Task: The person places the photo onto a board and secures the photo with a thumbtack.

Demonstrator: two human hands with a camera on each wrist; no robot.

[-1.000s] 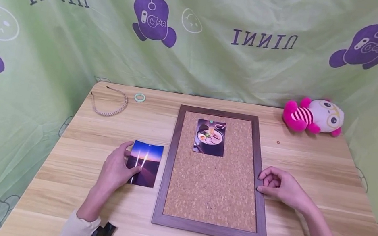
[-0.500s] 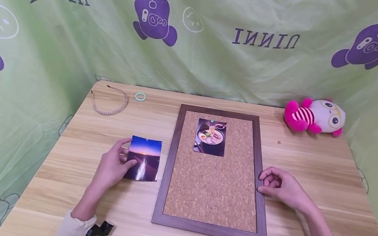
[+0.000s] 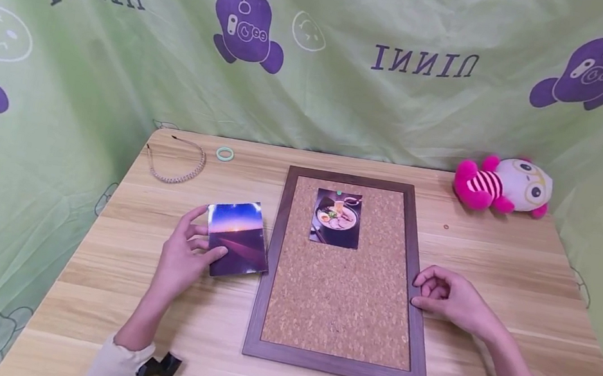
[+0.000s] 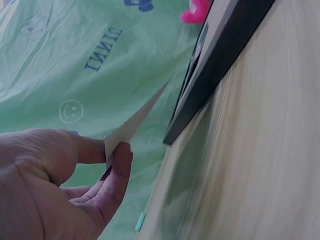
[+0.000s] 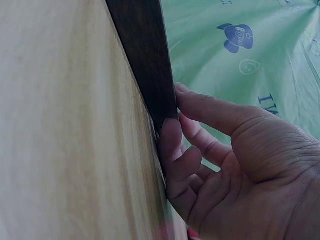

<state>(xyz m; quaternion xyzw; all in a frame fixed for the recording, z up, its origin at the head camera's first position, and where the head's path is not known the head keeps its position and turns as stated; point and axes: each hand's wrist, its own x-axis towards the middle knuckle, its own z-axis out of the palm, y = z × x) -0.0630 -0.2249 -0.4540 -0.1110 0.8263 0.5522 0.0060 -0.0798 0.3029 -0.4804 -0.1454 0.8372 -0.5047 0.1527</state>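
Note:
My left hand (image 3: pixel 186 255) pinches a sunset photo (image 3: pixel 236 240) between thumb and fingers. In the left wrist view the photo (image 4: pixel 134 125) is seen nearly edge-on, raised off the table and tilted, its far end close to the frame. A cork board (image 3: pixel 339 304) in a dark wooden frame lies flat on the table. Pinned near its top by a green pushpin (image 3: pixel 339 192) is a photo of a ramen bowl (image 3: pixel 336 219). My right hand (image 3: pixel 451 299) grips the board's right edge, thumb on the frame (image 5: pixel 145 55) and curled fingers against its side.
On the wooden table (image 3: pixel 109 263), a beaded headband (image 3: pixel 177 179) and a mint-green ring (image 3: pixel 224 154) lie at the back left. A pink and white plush toy (image 3: pixel 503 186) lies at the back right, with a tiny brown ring (image 3: pixel 446 226) in front of it. Green curtains (image 3: pixel 319 106) enclose the table.
My left hand has moved slightly up and away with the sunset photo. The photo has turned, and its right corner has come up to the board's left edge. My right hand has stayed put.

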